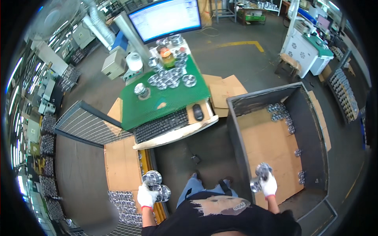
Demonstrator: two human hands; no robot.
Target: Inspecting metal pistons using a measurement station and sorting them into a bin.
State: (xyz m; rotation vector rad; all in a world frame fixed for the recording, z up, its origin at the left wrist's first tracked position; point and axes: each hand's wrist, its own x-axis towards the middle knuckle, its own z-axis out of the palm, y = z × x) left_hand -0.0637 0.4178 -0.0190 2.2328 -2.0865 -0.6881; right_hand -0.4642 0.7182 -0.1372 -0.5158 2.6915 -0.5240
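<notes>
My left hand point(146, 196), in a white glove with a red cuff, is closed on two shiny round metal parts that look like pistons point(161, 193). It is above the edge of a wire-sided crate lined with cardboard point(123, 163), where rows of similar metal parts point(125, 204) stand. My gloved right hand point(269, 185) is closed around two more such pistons point(263, 170), over the near left side of a dark metal bin point(241, 147). Its fingers are partly hidden by the parts. Several pistons point(280, 112) stand on the bin's cardboard floor along the far and right walls.
Ahead is a green-covered desk point(169, 100) with a keyboard point(161, 125), a mouse point(197, 112), a monitor point(165, 19), a jar point(168, 59) and several metal parts. Cardboard flaps point(222, 90) stick out beside the desk. A stool point(289, 63) stands farther right.
</notes>
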